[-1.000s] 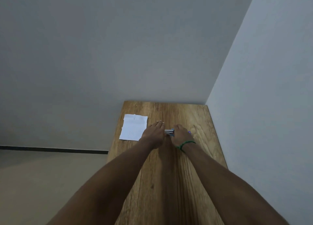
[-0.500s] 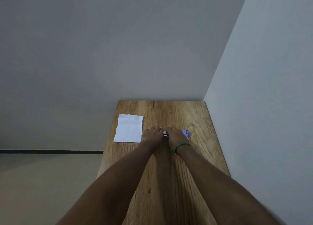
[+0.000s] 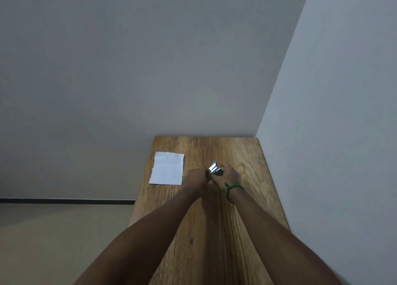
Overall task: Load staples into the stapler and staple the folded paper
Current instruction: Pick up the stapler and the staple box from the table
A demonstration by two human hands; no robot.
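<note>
A small blue and silver stapler (image 3: 214, 169) is lifted a little off the wooden table (image 3: 214, 231), its top swung up so the metal rails show. My left hand (image 3: 196, 177) grips its near left end. My right hand (image 3: 226, 174), with a green band at the wrist, grips its right side. The folded white paper (image 3: 167, 168) lies flat near the table's left edge, apart from both hands. A small blue staple box (image 3: 236, 172) peeks out behind my right hand, mostly hidden.
The table stands in a room corner, with a grey wall behind and a white wall (image 3: 333, 134) along its right side. Its left edge drops off to a beige floor (image 3: 53, 241).
The stapler has opened up: its top now stands raised between my hands, where before only a small closed part showed. My left hand's fingers have curled onto it.
</note>
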